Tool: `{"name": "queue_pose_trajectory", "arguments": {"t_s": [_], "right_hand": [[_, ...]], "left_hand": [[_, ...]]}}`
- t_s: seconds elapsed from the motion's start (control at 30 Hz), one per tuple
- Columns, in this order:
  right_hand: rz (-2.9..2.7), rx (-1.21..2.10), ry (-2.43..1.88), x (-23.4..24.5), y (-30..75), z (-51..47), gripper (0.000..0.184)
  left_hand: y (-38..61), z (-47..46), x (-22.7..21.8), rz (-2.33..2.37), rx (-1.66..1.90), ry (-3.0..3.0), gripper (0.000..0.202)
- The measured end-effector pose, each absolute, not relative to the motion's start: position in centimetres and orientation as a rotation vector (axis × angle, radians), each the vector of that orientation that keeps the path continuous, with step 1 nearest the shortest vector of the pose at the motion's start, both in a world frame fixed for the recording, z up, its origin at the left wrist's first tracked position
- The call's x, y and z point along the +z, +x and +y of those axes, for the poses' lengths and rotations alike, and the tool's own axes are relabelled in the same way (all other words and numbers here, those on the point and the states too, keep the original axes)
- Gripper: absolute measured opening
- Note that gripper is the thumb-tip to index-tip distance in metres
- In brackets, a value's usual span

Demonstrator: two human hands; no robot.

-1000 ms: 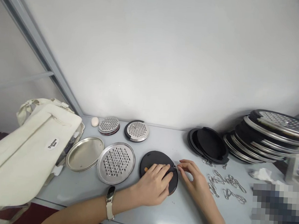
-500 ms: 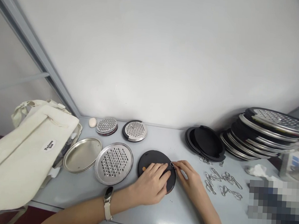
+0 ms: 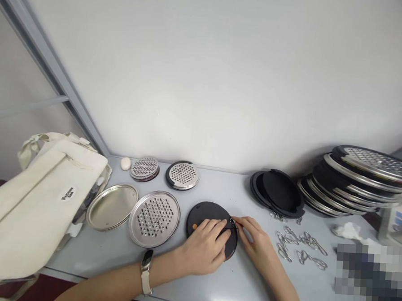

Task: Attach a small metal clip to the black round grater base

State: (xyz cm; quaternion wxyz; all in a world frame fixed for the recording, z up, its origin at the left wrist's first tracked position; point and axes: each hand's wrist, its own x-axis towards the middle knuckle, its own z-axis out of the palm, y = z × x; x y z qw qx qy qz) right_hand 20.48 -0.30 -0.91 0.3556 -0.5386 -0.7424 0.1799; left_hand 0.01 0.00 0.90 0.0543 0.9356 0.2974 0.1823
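Observation:
A round black disc (image 3: pixel 204 213) lies flat on the grey table (image 3: pixel 214 286) in front of me. My left hand (image 3: pixel 204 249) rests on top of it with fingers flat, pressing it down; a watch sits on that wrist. My right hand (image 3: pixel 255 241) is at the disc's right edge, fingertips pinched on a small metal ring clip (image 3: pixel 232 221) there. A small orange spot shows on the disc near my left fingertips.
Left of the disc lie a perforated metal plate (image 3: pixel 154 218) and a plain metal plate (image 3: pixel 112 207); two smaller grater discs (image 3: pixel 182 175) and a pale egg-shaped object sit behind. A cream bag (image 3: pixel 33 200) is far left. Black discs (image 3: pixel 278 192), stacked plates (image 3: pixel 357 181) and loose metal clips (image 3: pixel 300 248) lie right.
My right hand has slid slightly left, closer against the disc's edge. My left hand stays on the disc.

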Motion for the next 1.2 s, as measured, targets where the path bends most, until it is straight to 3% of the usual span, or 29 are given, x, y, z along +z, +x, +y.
{"name": "queue_pose_trajectory", "arguments": {"t_s": [1.2], "right_hand": [[-1.945, 0.542, -1.406, 0.4, 19.9, -0.7, 0.032]], "left_hand": [[0.1, 0.0, 1.0, 0.896, 0.582, 2.843, 0.039]]}}
